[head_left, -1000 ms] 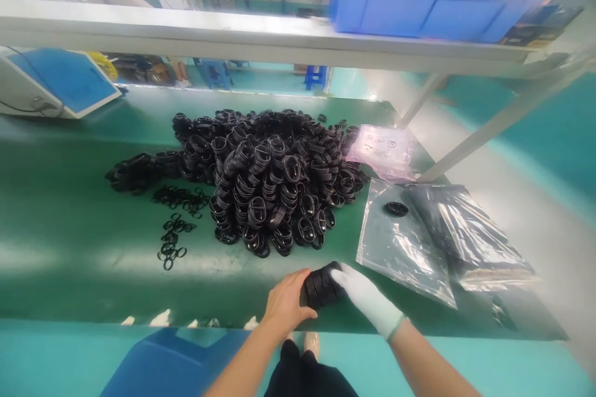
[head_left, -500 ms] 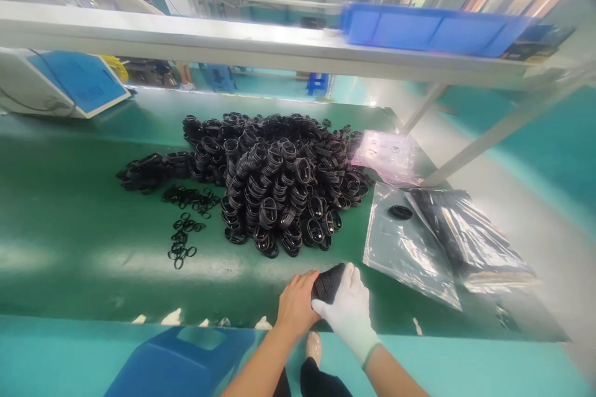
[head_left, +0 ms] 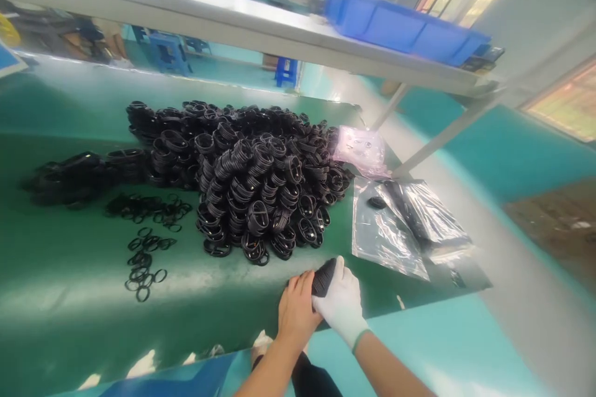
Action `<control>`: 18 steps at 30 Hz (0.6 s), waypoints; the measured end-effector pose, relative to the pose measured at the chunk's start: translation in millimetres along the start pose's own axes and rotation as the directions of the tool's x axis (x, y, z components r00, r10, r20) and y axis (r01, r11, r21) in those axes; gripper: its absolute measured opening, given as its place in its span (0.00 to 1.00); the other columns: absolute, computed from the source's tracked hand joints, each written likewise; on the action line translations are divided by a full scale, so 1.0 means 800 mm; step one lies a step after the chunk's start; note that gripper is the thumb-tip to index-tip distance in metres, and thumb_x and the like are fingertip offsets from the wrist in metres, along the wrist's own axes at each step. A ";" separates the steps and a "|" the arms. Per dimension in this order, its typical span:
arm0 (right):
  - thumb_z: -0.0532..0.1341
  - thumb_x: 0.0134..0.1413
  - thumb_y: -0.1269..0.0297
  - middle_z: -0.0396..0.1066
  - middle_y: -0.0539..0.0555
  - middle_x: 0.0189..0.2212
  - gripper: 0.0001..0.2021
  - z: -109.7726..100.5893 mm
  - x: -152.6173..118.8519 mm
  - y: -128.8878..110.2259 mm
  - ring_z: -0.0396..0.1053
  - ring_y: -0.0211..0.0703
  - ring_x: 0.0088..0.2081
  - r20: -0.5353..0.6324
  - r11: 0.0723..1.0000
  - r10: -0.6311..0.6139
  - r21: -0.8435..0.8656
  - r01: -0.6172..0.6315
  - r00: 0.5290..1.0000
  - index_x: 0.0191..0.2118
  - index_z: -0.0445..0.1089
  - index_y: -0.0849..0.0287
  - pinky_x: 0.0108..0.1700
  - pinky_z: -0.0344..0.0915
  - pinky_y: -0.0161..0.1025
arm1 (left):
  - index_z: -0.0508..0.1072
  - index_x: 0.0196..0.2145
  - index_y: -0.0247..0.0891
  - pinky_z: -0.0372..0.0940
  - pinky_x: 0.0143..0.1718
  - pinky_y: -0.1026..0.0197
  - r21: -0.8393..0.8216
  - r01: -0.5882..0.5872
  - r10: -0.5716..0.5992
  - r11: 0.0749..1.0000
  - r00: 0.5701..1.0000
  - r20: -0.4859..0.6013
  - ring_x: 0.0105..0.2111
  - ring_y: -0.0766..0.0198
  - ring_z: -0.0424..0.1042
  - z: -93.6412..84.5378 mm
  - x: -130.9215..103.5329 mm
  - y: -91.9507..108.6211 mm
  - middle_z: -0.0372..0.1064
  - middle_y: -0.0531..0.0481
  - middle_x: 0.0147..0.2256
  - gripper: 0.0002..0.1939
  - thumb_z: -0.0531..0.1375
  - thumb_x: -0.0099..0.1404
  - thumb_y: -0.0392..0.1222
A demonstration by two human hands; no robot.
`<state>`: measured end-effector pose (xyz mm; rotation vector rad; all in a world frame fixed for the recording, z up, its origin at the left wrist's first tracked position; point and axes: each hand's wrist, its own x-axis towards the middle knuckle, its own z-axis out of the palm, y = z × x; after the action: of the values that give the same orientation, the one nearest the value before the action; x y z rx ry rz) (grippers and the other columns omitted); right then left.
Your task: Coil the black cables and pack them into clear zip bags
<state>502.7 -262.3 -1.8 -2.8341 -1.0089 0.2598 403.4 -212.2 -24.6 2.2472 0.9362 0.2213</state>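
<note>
A row of black coiled cables is pressed between my two hands at the table's front edge. My bare left hand wraps its left side, and my white-gloved right hand grips the right side; the palms hide part of the coils. Just beyond them rises a large heap of black coiled cables, some with metal connector ends showing. Small black rings lie loose to the left of the heap.
At the right, a clear plastic bag with one black coil on it lies beside a stack of plastic bags. A pink bag sits behind them. A blue bin rests on the shelf above the green table.
The camera view has turned and tilted to the right, so the heap appears farther left. Both hands keep their hold on the row of coiled cables in nearly the same place.
</note>
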 end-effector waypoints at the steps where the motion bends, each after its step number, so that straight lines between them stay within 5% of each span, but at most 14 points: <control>1: 0.60 0.36 0.56 0.62 0.67 0.44 0.46 0.002 0.001 0.000 0.60 0.60 0.45 -0.002 1.000 0.011 0.001 -0.011 1.000 0.61 0.45 0.76 0.50 0.53 0.49 | 0.59 0.57 0.36 0.55 0.53 0.56 0.007 -0.005 0.005 1.000 1.000 -0.006 0.53 0.56 0.56 0.002 0.001 -0.002 0.61 0.50 0.54 0.34 0.54 0.50 0.34; 7: 0.61 0.32 0.59 0.63 0.64 0.42 0.44 0.005 0.010 -0.004 0.60 0.59 0.44 -0.031 0.997 0.070 0.030 -0.069 0.997 0.59 0.51 0.70 0.48 0.56 0.49 | 0.58 0.57 0.38 0.56 0.53 0.54 0.060 0.003 -0.002 0.998 1.000 -0.016 0.54 0.54 0.57 0.009 0.005 -0.005 0.61 0.48 0.54 0.35 0.54 0.50 0.34; 11: 0.62 0.28 0.62 0.62 0.64 0.47 0.45 -0.020 0.018 0.005 0.59 0.60 0.50 0.112 0.950 0.154 0.255 -0.178 0.982 0.59 0.51 0.67 0.52 0.55 0.49 | 0.53 0.59 0.42 0.58 0.52 0.55 0.021 0.000 -0.001 1.000 0.998 0.063 0.55 0.55 0.56 -0.011 0.003 -0.004 0.57 0.50 0.57 0.37 0.56 0.50 0.37; 15: 0.62 0.31 0.63 0.60 0.61 0.53 0.46 -0.064 0.021 0.054 0.59 0.53 0.54 0.329 0.688 0.280 0.587 -0.427 0.902 0.61 0.47 0.64 0.54 0.57 0.43 | 0.56 0.57 0.44 0.60 0.51 0.54 -0.004 -0.101 0.101 0.995 0.995 -0.006 0.54 0.56 0.59 -0.032 0.027 0.022 0.59 0.50 0.55 0.27 0.53 0.59 0.44; 18: 0.60 0.35 0.62 0.66 0.59 0.49 0.40 -0.088 0.012 0.120 0.64 0.50 0.50 0.354 0.594 0.301 0.657 -0.464 0.886 0.59 0.51 0.62 0.51 0.61 0.41 | 0.62 0.52 0.43 0.60 0.50 0.54 0.071 -0.238 0.239 0.969 0.971 -0.005 0.51 0.57 0.62 -0.020 0.075 0.080 0.63 0.49 0.50 0.20 0.52 0.61 0.43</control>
<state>582.9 -333.9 49.4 -2.2301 -0.1691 0.8151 476.6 -195.6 23.3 2.4249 0.6873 0.3156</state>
